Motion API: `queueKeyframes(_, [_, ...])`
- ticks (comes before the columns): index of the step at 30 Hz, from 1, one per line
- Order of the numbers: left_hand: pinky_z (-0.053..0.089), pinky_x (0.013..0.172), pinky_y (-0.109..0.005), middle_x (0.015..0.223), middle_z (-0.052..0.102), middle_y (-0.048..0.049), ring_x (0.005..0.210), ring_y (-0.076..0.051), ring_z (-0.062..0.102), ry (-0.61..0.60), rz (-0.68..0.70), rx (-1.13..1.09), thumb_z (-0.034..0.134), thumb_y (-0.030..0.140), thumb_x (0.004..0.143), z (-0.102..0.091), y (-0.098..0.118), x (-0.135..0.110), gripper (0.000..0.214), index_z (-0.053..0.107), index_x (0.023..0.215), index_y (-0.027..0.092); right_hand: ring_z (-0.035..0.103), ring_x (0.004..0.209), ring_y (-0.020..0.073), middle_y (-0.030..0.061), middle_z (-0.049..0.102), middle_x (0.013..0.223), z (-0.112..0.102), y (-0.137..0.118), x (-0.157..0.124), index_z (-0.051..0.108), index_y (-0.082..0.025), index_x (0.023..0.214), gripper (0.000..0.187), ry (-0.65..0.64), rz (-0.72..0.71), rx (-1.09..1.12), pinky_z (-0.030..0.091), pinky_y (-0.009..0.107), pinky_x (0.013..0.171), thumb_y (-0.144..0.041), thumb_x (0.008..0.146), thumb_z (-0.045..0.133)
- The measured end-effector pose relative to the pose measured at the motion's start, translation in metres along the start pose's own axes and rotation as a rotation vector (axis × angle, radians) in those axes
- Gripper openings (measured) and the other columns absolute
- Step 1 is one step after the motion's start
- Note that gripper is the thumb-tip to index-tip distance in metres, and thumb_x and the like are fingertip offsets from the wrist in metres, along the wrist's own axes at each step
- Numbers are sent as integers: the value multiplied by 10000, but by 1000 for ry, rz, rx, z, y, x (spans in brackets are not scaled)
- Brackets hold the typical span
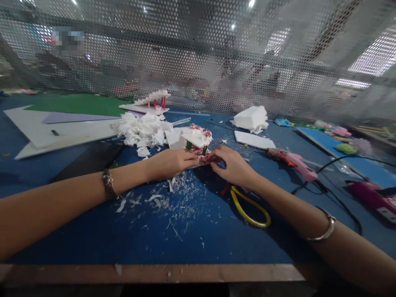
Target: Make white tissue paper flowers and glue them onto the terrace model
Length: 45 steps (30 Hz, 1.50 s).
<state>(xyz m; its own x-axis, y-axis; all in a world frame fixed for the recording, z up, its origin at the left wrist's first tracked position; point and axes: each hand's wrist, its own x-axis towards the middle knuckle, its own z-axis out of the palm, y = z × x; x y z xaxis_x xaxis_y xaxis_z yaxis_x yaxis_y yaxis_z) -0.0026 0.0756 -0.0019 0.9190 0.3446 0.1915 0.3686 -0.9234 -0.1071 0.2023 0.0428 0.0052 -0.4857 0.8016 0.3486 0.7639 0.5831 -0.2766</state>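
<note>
A small handmade model (196, 137) stands at the middle of the table, with a white foam top, dark green posts and red-and-white crumbs over its top and base. My left hand (170, 164) grips the near left edge of its base, thumb and fingers pressed together. From the other side, my right hand (232, 166) pinches at the base's right edge; whatever lies between those fingertips is too small to make out. Just left of the model is a white foam sheet (175, 138). Yellow-handled scissors (251, 210) lie below my right hand, their blades mostly hidden.
Torn white foam (140, 131) is heaped left of the model, and shavings litter the blue tabletop (198, 243). A pink glue gun (297, 164) with a black cord lies right. A foam stair model (154, 101) stands behind, before a perforated metal screen (198, 53).
</note>
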Motion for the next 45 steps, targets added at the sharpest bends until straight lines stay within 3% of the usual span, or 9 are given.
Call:
queueKeyframes(6, [458, 705, -200, 963, 638, -98, 821, -123, 599, 108, -95, -137, 332, 91, 850, -17, -6, -7, 364, 393, 1208, 83, 533, 746, 157, 74, 546, 812, 1, -1, 0, 552, -146, 775, 121, 4, -3, -16, 434, 294, 712, -91, 700, 476])
queueKeyframes(8, [444, 683, -186, 928, 638, -65, 795, -118, 596, 130, -130, -219, 374, 151, 846, -28, -8, -12, 293, 459, 1124, 120, 540, 733, 150, 73, 549, 813, 2, -1, 0, 556, -147, 770, 128, 4, -5, -11, 440, 283, 701, -80, 698, 474])
queueKeyframes(12, [418, 645, -224, 825, 623, -41, 716, -146, 581, 77, -279, -240, 458, 290, 803, -44, -14, -25, 196, 556, 903, 153, 540, 764, 160, 73, 552, 822, -2, 0, 1, 552, -153, 779, 134, 53, 30, -7, 438, 287, 702, -83, 700, 471])
queueKeyframes(16, [419, 645, -248, 889, 611, -85, 716, -163, 582, 21, -391, -201, 499, 327, 769, -41, -16, -34, 307, 527, 998, 123, 540, 755, 154, 75, 560, 855, -16, 2, 6, 530, -143, 909, 180, 134, 150, -10, 444, 296, 693, -128, 743, 462])
queueKeyframes(21, [423, 694, -270, 933, 588, -105, 804, -184, 580, 111, -384, -152, 424, 293, 812, -35, -6, -43, 300, 502, 1043, 119, 551, 681, 127, 39, 594, 791, -14, -6, 23, 570, -138, 867, 212, -6, 251, -47, 462, 288, 651, -315, 752, 584])
queueKeyframes(26, [419, 631, -263, 864, 611, -71, 729, -173, 585, 204, -372, -99, 400, 267, 815, -34, 1, -52, 252, 541, 985, 145, 570, 836, 152, 49, 569, 1007, 3, -7, 49, 537, -140, 1021, 245, -131, 350, -79, 482, 339, 712, -302, 846, 479])
queueKeyframes(33, [418, 582, -260, 848, 627, -78, 650, -150, 582, 276, -368, -60, 375, 219, 820, -30, -2, -58, 252, 545, 982, 129, 562, 884, 183, 49, 554, 1049, -11, 17, 62, 529, -140, 1051, 277, -92, 428, 24, 477, 359, 738, -315, 842, 482])
queueKeyframes(45, [410, 522, -262, 814, 637, -70, 586, -148, 571, 229, -257, 21, 370, 186, 816, -23, 0, -56, 237, 579, 919, 141, 554, 911, 187, 58, 539, 1082, -45, 70, 70, 512, -146, 1080, 286, -10, 543, 43, 473, 372, 755, -302, 843, 484])
